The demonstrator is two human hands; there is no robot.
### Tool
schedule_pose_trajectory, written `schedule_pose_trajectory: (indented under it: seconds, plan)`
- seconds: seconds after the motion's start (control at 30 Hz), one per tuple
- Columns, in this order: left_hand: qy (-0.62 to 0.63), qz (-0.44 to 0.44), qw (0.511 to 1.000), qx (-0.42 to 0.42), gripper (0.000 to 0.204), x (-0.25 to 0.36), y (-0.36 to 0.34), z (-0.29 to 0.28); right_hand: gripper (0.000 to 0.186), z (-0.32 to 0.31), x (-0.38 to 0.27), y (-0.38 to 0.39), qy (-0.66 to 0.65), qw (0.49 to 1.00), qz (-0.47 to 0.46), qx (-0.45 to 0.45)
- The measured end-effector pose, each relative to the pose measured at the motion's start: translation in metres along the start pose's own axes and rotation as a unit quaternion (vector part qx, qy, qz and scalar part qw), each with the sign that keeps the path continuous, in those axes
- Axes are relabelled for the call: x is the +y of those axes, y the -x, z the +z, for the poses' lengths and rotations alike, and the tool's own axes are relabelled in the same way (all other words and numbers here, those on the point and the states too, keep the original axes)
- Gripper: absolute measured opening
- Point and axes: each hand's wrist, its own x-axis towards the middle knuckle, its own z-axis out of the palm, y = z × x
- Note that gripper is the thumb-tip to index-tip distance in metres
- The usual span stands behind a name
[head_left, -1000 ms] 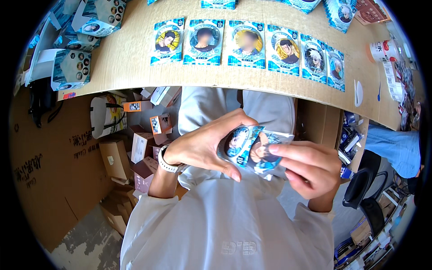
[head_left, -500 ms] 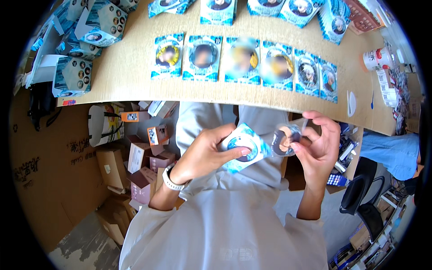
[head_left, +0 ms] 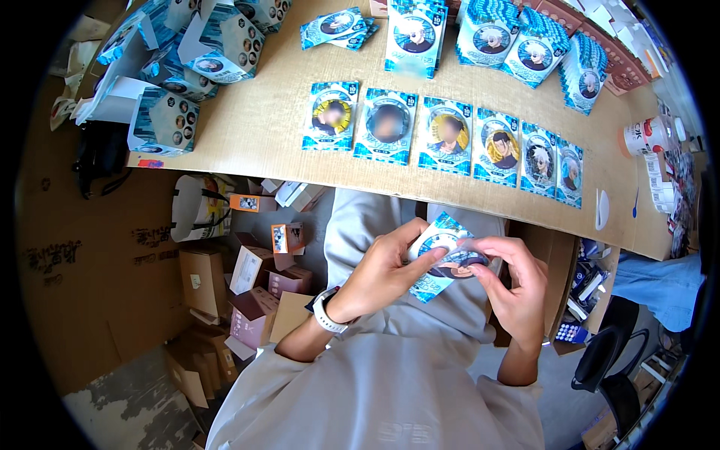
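Observation:
Over my lap, my left hand [head_left: 381, 271] grips a blue-and-white printed card [head_left: 426, 288] that is tilted, its thumb pressed on the card's face. My right hand [head_left: 516, 285] pinches a round picture badge [head_left: 456, 271] between thumb and fingertips. The badge overlaps the card's lower right part, and a clear film seems to show around it. Whether the badge is fixed to the card I cannot tell. Beyond the table's near edge lies a row of similar blue cards with round pictures, among them a yellow-ringed card [head_left: 330, 117] and a white-haired figure card [head_left: 538, 159].
Stacks of blue cards [head_left: 487, 37] stand at the table's back. Open blue display boxes [head_left: 163, 120] crowd its left end. On the right are a white-and-red tub [head_left: 646, 136] and a small white scoop [head_left: 602, 209]. Cardboard boxes [head_left: 202, 281] lie on the floor; a black chair [head_left: 604, 349] stands right.
My right hand has brought the round badge leftward from beside the card onto its face. The whole view has shifted, so the table shows lower and further right.

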Motion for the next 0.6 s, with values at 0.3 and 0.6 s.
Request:
schedule_pose_trajectory:
  seconds: [0.3,0.6]
  plan:
    - [0.132,0.008,0.991,-0.017,0.026,0.002,0.003,-0.005,0.032,0.020,-0.008,-0.021,0.075,0.996,-0.031,0.036]
    - [0.170,0.030,0.981,0.088,0.031,0.011,0.007,-0.022,0.031,0.028,0.004,-0.026,0.047,0.990,-0.062,0.118]
